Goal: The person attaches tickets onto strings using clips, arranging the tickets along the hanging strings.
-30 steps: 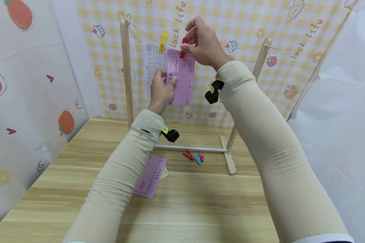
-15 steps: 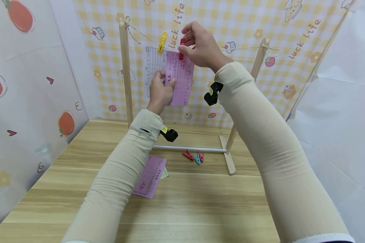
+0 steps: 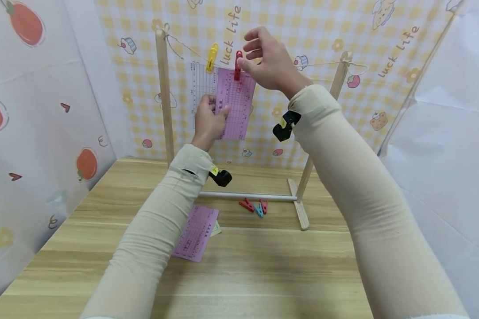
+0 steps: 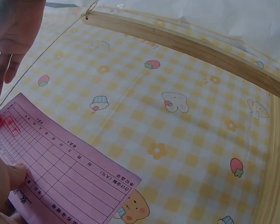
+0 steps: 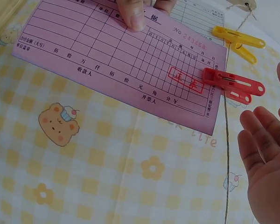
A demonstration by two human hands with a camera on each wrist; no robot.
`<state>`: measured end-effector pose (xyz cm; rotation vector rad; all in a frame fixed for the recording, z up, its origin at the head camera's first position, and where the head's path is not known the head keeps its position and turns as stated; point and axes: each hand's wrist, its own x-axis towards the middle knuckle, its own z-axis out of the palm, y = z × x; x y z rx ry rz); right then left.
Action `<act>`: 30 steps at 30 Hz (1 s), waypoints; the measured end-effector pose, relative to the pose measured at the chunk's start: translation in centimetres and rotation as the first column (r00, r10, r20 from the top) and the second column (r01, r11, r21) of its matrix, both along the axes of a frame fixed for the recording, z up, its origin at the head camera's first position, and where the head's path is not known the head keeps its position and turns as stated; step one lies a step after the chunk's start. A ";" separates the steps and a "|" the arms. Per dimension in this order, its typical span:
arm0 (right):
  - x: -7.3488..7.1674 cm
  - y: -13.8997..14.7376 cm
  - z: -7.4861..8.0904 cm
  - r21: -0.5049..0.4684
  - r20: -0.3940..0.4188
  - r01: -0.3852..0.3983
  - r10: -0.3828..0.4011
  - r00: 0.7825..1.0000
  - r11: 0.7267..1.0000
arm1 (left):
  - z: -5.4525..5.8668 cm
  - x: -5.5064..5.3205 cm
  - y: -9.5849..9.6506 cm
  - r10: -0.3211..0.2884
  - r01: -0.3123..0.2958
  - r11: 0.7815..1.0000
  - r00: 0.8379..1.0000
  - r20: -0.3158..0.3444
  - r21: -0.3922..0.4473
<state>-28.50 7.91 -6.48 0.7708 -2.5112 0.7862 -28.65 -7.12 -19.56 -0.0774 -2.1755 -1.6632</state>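
A pink receipt slip [image 3: 235,106] hangs from the string, held by a red clothespin [image 3: 237,66] near its top edge. My left hand [image 3: 210,117] pinches the slip's left edge, the thumb lying on its printed face. Beside the clothespin is my right hand [image 3: 273,62]; in the right wrist view its fingers [image 5: 261,140] are spread and apart from the red clothespin [image 5: 233,84]. Left of the pink slip, a white printed slip [image 3: 203,84] hangs from a yellow clothespin [image 3: 212,57], partly covered by the left hand.
The string is tied between two wooden posts [image 3: 165,97], joined low down by a metal rod [image 3: 247,195]. Red and blue clothespins [image 3: 258,209] lie on the wooden table [image 3: 263,274]. Another pink slip [image 3: 195,232] lies there, over a pale green paper [image 3: 216,228], partly behind the left forearm.
My right hand has let go of the red clothespin and its fingers have opened, drawing slightly right. The clothespin stays on the slip and string. My left hand keeps its pinch on the slip.
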 end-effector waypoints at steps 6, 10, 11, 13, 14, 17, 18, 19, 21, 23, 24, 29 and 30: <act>0.5 0.9 -0.1 -0.029 -0.008 -0.020 0.019 1.000 0.999 | 0.2 0.1 -0.2 0.010 -0.010 0.999 1.000 0.003 -0.031; 0.7 1.7 -0.6 -0.059 -0.020 -0.048 0.047 0.999 0.997 | 0.3 0.3 -0.5 0.011 -0.011 0.998 1.000 -0.001 -0.055; 0.8 1.9 -0.7 -0.071 -0.024 -0.059 0.058 0.998 0.996 | 0.3 0.3 -0.5 0.011 -0.011 0.998 1.000 -0.005 -0.059; 0.9 2.2 -1.1 -0.102 -0.023 -0.083 0.081 0.996 0.991 | 0.2 0.4 -0.6 0.013 -0.014 0.998 1.000 -0.014 -0.068; 1.0 2.4 -1.3 -0.122 -0.020 -0.095 0.093 0.995 0.988 | 0.2 0.4 -0.7 0.013 -0.014 0.997 1.000 -0.017 -0.070; 1.1 3.0 -1.8 -0.189 -0.001 -0.130 0.132 0.991 0.973 | 0.1 0.5 -0.8 0.012 -0.013 0.997 1.000 -0.018 -0.075; 1.1 3.2 -2.0 -0.210 0.006 -0.140 0.145 0.989 0.968 | 0.1 0.5 -0.9 0.010 -0.011 0.997 1.000 -0.018 -0.078; 1.1 3.3 -2.2 -0.228 0.011 -0.149 0.156 0.988 0.962 | 0.1 0.5 -0.9 0.006 -0.007 0.997 1.000 -0.018 -0.078; 1.1 3.7 -2.5 -0.255 0.020 -0.160 0.171 0.985 0.954 | 0.2 0.5 -1.0 -0.003 0.002 0.997 1.000 -0.015 -0.074; 1.2 3.9 -2.8 -0.277 0.028 -0.169 0.184 0.983 0.946 | 0.2 0.6 -1.2 -0.010 0.009 0.998 1.000 -0.012 -0.066; 1.2 4.1 -3.0 -0.290 0.032 -0.174 0.191 0.981 0.941 | 0.3 0.6 -1.3 -0.015 0.014 0.998 1.000 -0.011 -0.059; 1.3 4.7 -3.7 -0.343 0.044 -0.187 0.215 0.976 0.921 | 0.5 0.8 -1.7 -0.029 0.028 0.998 1.000 -0.011 -0.050; 1.4 4.8 -3.8 -0.352 0.045 -0.191 0.221 0.974 0.916 | 0.5 0.9 -1.8 -0.036 0.035 0.998 0.999 -0.013 -0.047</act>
